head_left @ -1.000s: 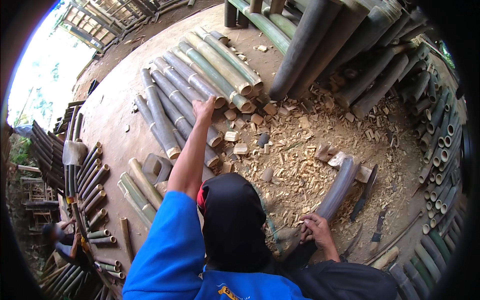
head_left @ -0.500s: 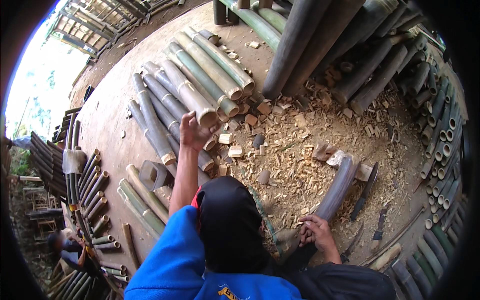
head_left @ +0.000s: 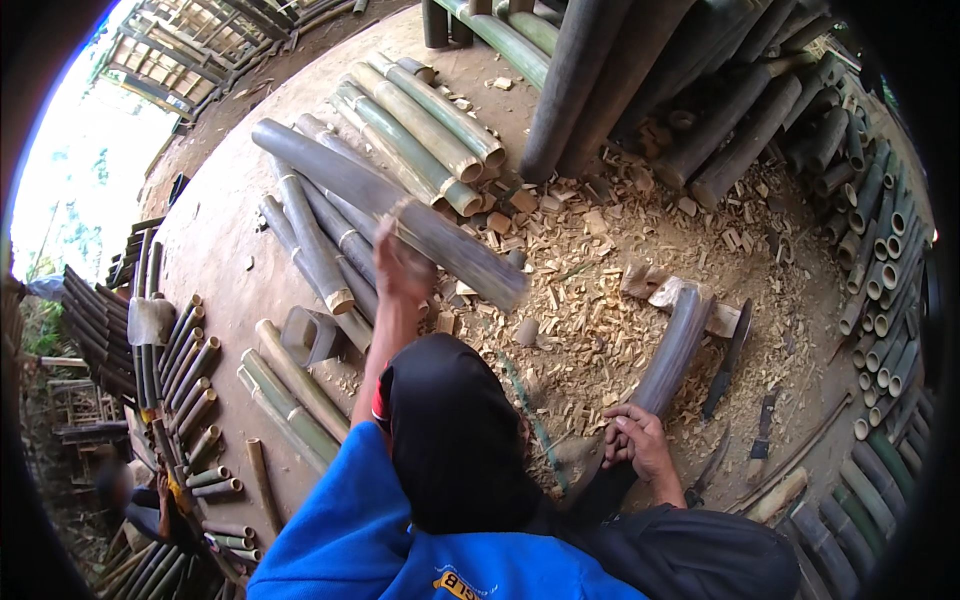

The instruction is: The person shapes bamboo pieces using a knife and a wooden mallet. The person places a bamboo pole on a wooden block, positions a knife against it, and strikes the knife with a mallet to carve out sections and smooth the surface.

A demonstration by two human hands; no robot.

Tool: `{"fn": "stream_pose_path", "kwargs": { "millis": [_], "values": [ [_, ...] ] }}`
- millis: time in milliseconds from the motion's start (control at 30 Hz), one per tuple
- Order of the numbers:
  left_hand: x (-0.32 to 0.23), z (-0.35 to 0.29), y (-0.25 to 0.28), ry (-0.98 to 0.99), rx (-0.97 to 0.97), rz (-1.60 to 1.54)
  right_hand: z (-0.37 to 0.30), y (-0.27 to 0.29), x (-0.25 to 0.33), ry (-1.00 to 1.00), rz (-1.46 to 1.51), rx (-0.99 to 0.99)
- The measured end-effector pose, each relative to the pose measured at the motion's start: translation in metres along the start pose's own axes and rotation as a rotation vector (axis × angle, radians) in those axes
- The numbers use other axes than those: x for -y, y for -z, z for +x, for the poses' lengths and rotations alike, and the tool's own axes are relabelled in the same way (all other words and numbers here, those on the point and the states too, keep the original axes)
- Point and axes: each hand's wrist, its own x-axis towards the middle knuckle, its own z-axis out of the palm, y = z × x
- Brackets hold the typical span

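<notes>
Left fingers (head_left: 386,245) clasp a bamboo tube (head_left: 388,198), upper left; one-handed support might let it tip. Right fingers (head_left: 627,427) curl, grip unclear.

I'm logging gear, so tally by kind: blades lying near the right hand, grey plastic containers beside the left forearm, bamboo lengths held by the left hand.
Blades: 3
Grey plastic container: 1
Bamboo length held by the left hand: 1
Total: 5
</notes>
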Motion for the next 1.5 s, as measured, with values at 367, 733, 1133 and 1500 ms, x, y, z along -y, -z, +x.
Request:
{"fn": "stream_pose_path", "kwargs": {
  "millis": [367, 733, 1133, 1500],
  "values": [
    [-0.03, 0.024, 0.056, 0.037, -0.383, 0.085, 0.004, -0.002, 0.004, -0.013, 0.011, 0.076],
    [0.018, 0.034, 0.043, -0.084, -0.463, 0.339, 0.002, 0.003, 0.002, 0.023, 0.051, 0.034],
    [-0.03, 0.064, 0.07, -0.412, -0.533, 0.902, 0.002, 0.003, 0.002, -0.006, 0.05, -0.001],
    [-0.157, 0.005, 0.196, -0.066, -0.97, 1.716, 0.006, -0.005, 0.003, -0.005, 0.027, 0.058]
  ]
}}
